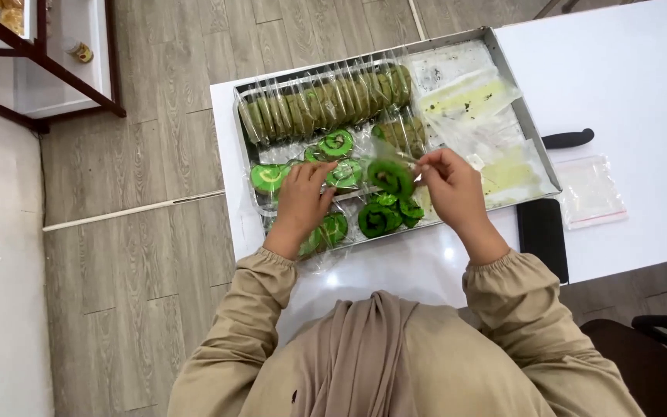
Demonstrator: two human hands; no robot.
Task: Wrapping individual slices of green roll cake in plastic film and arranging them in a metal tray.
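A metal tray [530, 127] on the white table [619, 69] holds bagged green cookies. The left hand [303, 197] pinches a clear plastic bag [349, 174]; the right hand [449, 185], fingers closed, slips a green cookie [390, 177] into it.

Clear bagged green cookies [326, 99] rowed in tray [536, 147]; empty clear bags [590, 191] right.

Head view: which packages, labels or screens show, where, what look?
Bagged cookies: row along tray's far edge, clear sleeves over dull green discs.
Clear bag: between left hand and right hand, around a green cookie.
Empty bags: flat clear stack on table right of tray, one reddish edge.
Dark flat slab: near tray's corner, black rectangle, possibly a phone; no lit screen.
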